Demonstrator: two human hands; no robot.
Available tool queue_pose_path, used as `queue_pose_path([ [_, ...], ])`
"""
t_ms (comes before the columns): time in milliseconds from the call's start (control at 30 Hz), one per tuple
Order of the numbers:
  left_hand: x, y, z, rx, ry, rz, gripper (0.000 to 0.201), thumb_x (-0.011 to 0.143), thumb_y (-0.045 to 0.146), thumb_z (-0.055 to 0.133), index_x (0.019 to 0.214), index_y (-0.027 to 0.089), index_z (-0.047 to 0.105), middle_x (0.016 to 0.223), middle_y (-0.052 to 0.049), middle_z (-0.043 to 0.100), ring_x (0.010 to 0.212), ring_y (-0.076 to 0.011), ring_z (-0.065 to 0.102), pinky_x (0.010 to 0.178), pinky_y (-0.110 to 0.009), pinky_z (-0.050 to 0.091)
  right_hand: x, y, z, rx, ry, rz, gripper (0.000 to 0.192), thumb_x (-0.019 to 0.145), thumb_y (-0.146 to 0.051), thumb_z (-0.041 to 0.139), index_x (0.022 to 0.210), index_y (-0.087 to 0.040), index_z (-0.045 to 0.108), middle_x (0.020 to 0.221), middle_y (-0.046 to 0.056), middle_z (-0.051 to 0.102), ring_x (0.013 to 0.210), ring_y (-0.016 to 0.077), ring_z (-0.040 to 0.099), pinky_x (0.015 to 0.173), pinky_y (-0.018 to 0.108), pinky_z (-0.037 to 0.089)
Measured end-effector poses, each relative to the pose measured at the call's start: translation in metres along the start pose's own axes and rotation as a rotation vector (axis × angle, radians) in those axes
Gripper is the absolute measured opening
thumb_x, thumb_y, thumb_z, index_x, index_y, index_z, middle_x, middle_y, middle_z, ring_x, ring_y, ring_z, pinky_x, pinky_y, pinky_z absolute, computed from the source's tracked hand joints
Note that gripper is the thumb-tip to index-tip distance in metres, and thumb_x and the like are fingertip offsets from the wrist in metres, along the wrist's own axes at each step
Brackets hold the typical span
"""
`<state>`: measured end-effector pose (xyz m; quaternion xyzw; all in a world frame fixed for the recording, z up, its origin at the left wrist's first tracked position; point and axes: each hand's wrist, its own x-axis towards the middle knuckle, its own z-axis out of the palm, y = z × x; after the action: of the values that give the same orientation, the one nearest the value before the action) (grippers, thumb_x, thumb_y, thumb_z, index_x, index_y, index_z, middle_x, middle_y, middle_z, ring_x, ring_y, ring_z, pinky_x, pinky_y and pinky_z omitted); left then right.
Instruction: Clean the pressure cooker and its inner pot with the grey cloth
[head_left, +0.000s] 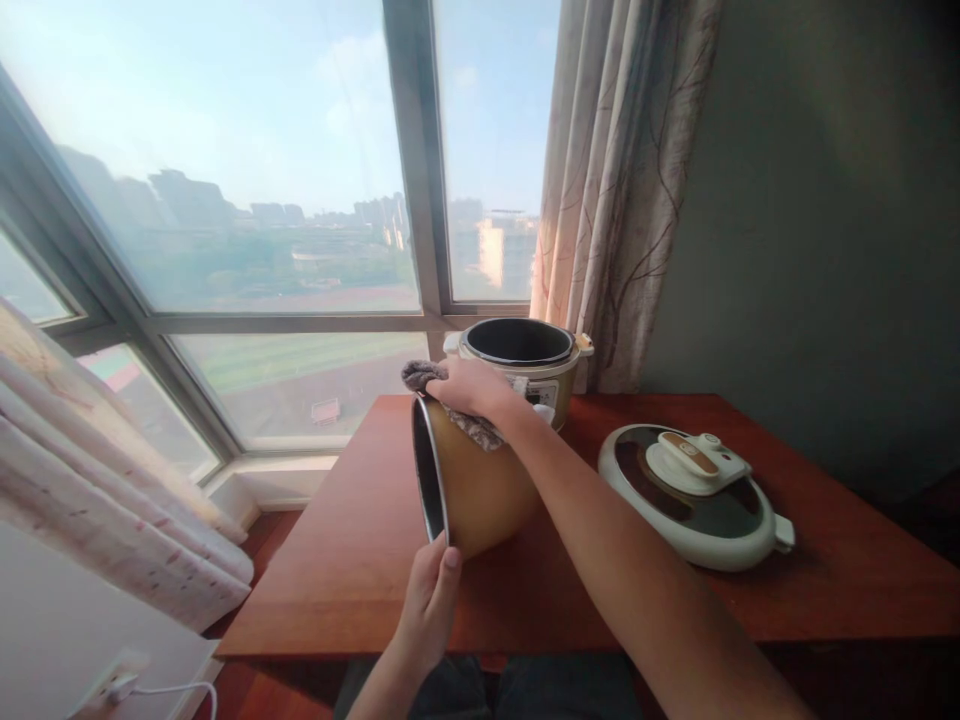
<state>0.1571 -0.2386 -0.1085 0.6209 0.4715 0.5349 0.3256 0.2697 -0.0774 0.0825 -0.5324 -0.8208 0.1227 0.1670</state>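
A gold inner pot (491, 500) with a dark inside lies tipped on its side, its mouth turned to the left. My left hand (431, 590) grips the lower part of its rim, thumb on the outside. On top of the pot, my right hand (474, 388) presses a grey-brown cloth (476, 428) against the outer wall near the rim; a bunched end pokes out past the fingers. Behind it stands the pressure cooker body (562, 390), upright and without its lid, a dark round opening at its top. My right forearm hides part of both.
The cooker lid (694, 500), pale with a handle on top, rests on the right of the reddish wooden table (315, 590). Windows and a curtain (607, 200) stand behind. A plugged-in white cable (176, 687) is at the lower left, below the table.
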Motion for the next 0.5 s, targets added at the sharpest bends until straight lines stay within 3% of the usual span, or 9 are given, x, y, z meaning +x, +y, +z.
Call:
queue_pose_path([
  [167,-0.009,-0.017,0.001,0.101,0.119,-0.002,0.068,0.090,0.074,0.040,0.071,0.016,0.068,0.068,-0.008,0.064,0.067,-0.0204,0.055,0.067,-0.030,0.050,-0.003,0.003,0.002,-0.025,0.006,-0.038,0.048,0.088,-0.051,0.046,0.112,-0.019,0.071,0.117,0.015,0.073,0.105,0.0323,0.067,0.083,0.038,0.048],
  [367,-0.014,-0.026,0.005,0.072,0.193,-0.091,0.065,0.084,0.076,0.049,0.079,0.015,0.072,0.075,-0.010,0.068,0.074,-0.0234,0.059,0.073,-0.034,0.052,-0.029,0.005,-0.001,-0.018,0.052,-0.194,0.038,0.092,-0.045,0.045,0.103,-0.021,0.072,0.109,0.008,0.075,0.102,0.0258,0.066,0.081,0.032,0.046],
  [500,-0.011,-0.017,0.006,0.015,0.224,-0.134,0.063,0.084,0.076,0.051,0.072,0.017,0.068,0.073,-0.008,0.066,0.074,-0.0227,0.058,0.075,-0.033,0.051,-0.052,0.007,0.003,0.035,0.206,-0.335,0.032,0.092,-0.033,0.049,0.113,-0.024,0.071,0.123,0.004,0.071,0.117,0.0226,0.060,0.099,0.033,0.042],
])
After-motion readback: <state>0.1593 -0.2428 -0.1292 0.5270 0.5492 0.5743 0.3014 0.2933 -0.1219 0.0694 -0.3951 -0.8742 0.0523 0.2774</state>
